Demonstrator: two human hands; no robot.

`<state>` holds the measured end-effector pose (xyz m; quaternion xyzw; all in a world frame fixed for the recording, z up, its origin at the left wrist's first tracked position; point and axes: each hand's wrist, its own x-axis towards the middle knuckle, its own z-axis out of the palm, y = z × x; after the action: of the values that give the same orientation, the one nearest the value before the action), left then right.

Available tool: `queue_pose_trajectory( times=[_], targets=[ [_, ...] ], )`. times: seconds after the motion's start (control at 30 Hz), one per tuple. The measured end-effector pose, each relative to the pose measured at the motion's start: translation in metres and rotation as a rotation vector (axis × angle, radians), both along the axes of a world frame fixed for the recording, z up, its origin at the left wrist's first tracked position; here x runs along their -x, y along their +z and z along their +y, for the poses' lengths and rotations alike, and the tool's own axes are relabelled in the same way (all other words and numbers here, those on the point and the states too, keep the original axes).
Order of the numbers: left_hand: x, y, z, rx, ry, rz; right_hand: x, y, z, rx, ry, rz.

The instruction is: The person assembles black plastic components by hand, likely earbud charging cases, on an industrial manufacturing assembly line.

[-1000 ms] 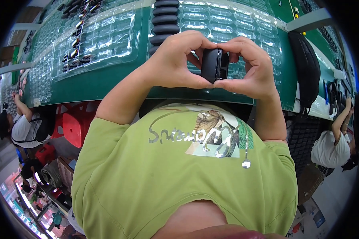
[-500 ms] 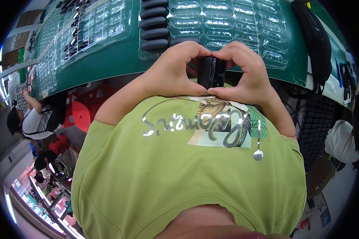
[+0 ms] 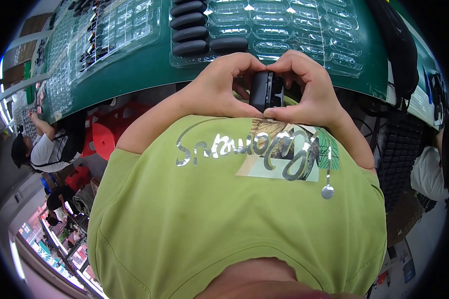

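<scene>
Two hands meet at the chest, just off the near edge of the green table (image 3: 149, 74); the left hand (image 3: 219, 89) and the right hand (image 3: 309, 94) each curl round the same small black casing (image 3: 266, 91), fingers arched over its top and thumbs tucked beneath, so that the piece is pinched from both sides at once; neither hand is slack, both are clenched on it; the casing stands on edge with a thin seam or slot facing the camera, which looks like the reason for the two-sided grip: pressure from both palms would squeeze the two halves toward each other, though whether they are being pressed shut or only steadied I cannot tell; it is held close to the body and over the lime-green shirt (image 3: 234, 209), clear of the table, probably for leverage; beyond the knuckles lies a clear plastic tray (image 3: 309, 30) of moulded pockets, most of them bare, with a column of dark oval parts (image 3: 189, 27) seated along its left side, each in its own pocket so that they stay apart and in order; a second clear tray (image 3: 110, 30) lies farther left on the table; another person in a white top (image 3: 45, 147) sits well apart at the left
</scene>
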<state>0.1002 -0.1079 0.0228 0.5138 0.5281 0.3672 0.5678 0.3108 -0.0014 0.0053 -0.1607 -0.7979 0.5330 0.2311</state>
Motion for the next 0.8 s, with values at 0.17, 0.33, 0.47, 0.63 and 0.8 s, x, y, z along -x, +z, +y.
queue_pose_trajectory(
  times=[0.17,0.33,0.47,0.63,0.8],
  targets=[
    [0.004,-0.004,0.003,-0.04,-0.078,0.084,0.004,0.005,-0.001,-0.007,0.027,-0.05],
    [0.008,-0.013,-0.002,-0.02,-0.086,-0.004,0.005,0.003,-0.001,0.095,0.072,-0.097],
    [0.005,-0.013,-0.004,0.065,-0.062,-0.073,0.002,-0.008,-0.006,0.201,0.075,-0.083],
    [0.011,-0.009,0.006,0.08,-0.038,-0.057,0.005,-0.007,-0.001,0.113,-0.01,-0.04],
    [0.009,-0.01,0.007,0.059,-0.056,0.01,0.007,0.0,-0.002,0.085,-0.011,-0.088]
  ],
)
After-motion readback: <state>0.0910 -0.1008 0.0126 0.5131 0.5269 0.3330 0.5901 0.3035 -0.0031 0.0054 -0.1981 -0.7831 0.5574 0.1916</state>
